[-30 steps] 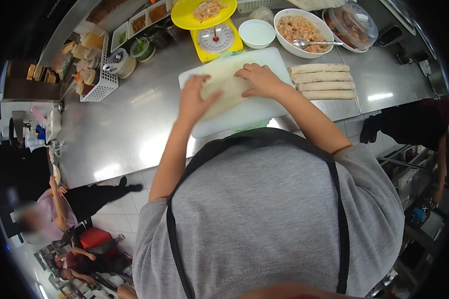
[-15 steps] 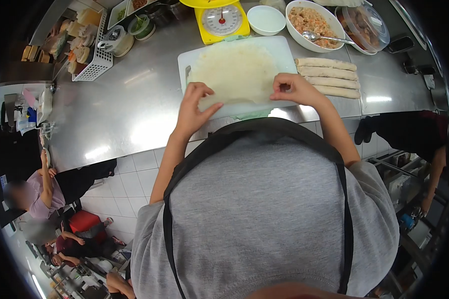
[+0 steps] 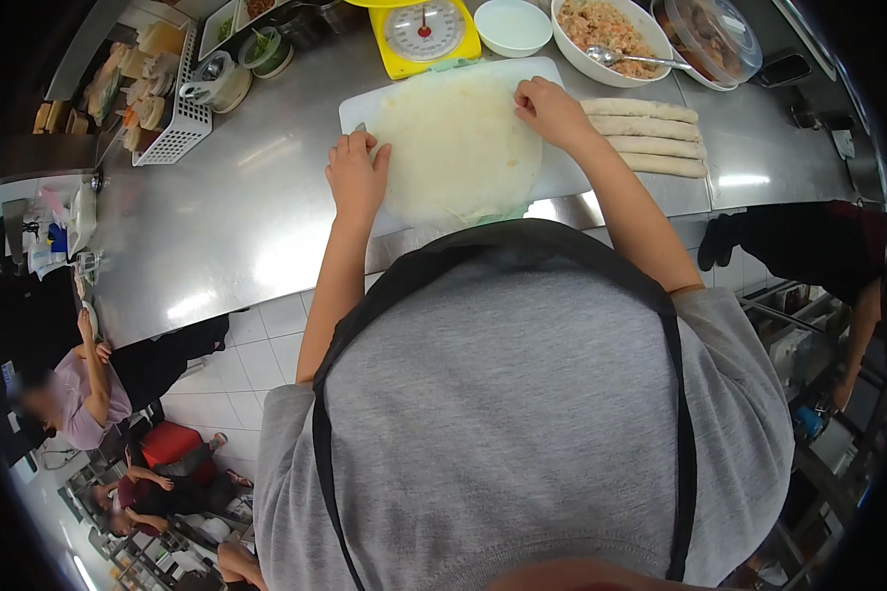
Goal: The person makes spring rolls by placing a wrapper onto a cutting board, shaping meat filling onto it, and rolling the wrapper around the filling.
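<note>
A thin, pale round wrapper sheet (image 3: 453, 143) lies spread over the white cutting board (image 3: 552, 79), its near edge reaching the counter's front. My left hand (image 3: 357, 169) is at the sheet's left side, fingers bent; whether they pinch the edge is too small to tell. Across the sheet, my right hand (image 3: 552, 110) touches the upper right part with fingertips pressed together. Several pale rolls (image 3: 646, 128) lie side by side right of the board. Behind them stands a white bowl of minced filling (image 3: 611, 39) with a spoon in it.
A yellow scale (image 3: 424, 37) and a pale bowl (image 3: 513, 28) stand behind the board. At the back right is a lidded container (image 3: 715, 44). A white basket (image 3: 179, 123) and small tubs are at the left. Other people are beyond the counter's left end and at the right.
Both hands have moved up the board, away from my body, my right hand further. The sheet now reaches closer to me, over the board's near edge. The view has shifted slightly.
</note>
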Action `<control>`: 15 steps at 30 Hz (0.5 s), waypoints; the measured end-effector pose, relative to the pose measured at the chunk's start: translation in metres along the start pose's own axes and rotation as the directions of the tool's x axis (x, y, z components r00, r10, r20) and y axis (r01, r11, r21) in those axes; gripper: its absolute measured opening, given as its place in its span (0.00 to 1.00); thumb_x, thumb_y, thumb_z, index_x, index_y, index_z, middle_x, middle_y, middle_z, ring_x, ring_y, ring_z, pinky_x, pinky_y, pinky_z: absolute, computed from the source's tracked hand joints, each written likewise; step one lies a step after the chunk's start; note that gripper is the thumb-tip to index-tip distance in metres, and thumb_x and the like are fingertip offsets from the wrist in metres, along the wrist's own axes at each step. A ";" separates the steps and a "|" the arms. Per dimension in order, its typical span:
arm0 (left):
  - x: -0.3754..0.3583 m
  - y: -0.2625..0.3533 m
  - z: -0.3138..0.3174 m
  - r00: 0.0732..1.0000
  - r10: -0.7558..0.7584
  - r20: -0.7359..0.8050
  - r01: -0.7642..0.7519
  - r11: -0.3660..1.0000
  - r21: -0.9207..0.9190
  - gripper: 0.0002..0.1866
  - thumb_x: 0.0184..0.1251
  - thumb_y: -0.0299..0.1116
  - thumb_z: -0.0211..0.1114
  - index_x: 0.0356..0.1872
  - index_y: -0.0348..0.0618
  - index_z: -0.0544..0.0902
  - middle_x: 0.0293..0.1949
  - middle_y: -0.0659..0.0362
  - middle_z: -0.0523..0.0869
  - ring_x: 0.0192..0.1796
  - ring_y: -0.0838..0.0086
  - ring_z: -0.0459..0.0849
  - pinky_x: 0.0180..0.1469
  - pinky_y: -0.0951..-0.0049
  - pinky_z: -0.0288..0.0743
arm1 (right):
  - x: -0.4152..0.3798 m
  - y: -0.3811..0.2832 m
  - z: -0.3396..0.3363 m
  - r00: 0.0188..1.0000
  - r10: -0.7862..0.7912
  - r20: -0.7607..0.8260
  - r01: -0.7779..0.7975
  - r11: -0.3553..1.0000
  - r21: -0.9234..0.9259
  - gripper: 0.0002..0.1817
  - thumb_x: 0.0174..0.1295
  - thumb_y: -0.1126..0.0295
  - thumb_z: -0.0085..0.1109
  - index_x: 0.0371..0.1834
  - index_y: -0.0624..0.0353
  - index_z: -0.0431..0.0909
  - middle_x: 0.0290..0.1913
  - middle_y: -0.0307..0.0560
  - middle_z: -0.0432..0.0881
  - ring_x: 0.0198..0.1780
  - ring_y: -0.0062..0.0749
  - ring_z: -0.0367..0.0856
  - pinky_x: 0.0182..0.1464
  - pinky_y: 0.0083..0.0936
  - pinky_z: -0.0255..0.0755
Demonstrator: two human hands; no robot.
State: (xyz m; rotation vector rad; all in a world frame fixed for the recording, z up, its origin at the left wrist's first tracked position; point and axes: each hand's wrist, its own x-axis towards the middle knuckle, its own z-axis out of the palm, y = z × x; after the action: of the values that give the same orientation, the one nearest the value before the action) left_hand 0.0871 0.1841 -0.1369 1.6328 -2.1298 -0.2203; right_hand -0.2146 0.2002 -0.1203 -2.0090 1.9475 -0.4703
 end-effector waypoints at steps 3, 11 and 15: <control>0.009 -0.004 0.003 0.997 -0.019 0.071 0.021 1.000 -0.021 0.10 0.61 0.38 0.63 0.36 0.44 0.76 0.39 0.58 0.78 0.45 0.61 0.76 0.44 0.58 0.66 | 0.004 0.002 -0.002 0.996 0.038 0.077 -0.056 0.966 0.253 0.12 0.57 0.66 0.60 0.41 0.57 0.73 0.37 0.42 0.78 0.41 0.34 0.78 0.42 0.31 0.73; 0.046 0.021 -0.026 0.930 0.148 -0.335 -0.220 0.957 -0.188 0.14 0.64 0.37 0.62 0.43 0.39 0.77 0.45 0.51 0.76 0.45 0.59 0.77 0.47 0.61 0.70 | -0.013 -0.027 -0.037 0.974 0.148 0.169 -0.214 0.385 0.898 0.10 0.62 0.69 0.57 0.46 0.50 0.72 0.35 0.29 0.77 0.36 0.11 0.75 0.34 0.16 0.71; 0.021 0.100 -0.072 0.981 0.195 0.010 -0.142 0.747 -0.650 0.42 0.50 0.49 0.73 0.60 0.33 0.64 0.52 0.49 0.72 0.50 0.62 0.77 0.47 0.64 0.73 | -0.016 -0.061 -0.057 0.984 0.034 0.173 -0.177 0.159 0.971 0.16 0.62 0.73 0.56 0.53 0.52 0.71 0.37 0.31 0.77 0.39 0.11 0.76 0.41 0.17 0.78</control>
State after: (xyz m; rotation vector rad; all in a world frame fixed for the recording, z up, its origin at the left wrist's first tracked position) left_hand 0.0264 0.2034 -0.0294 1.0245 -1.9184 -0.8718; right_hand -0.1853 0.2191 -0.0429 -0.9120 1.0360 -1.1808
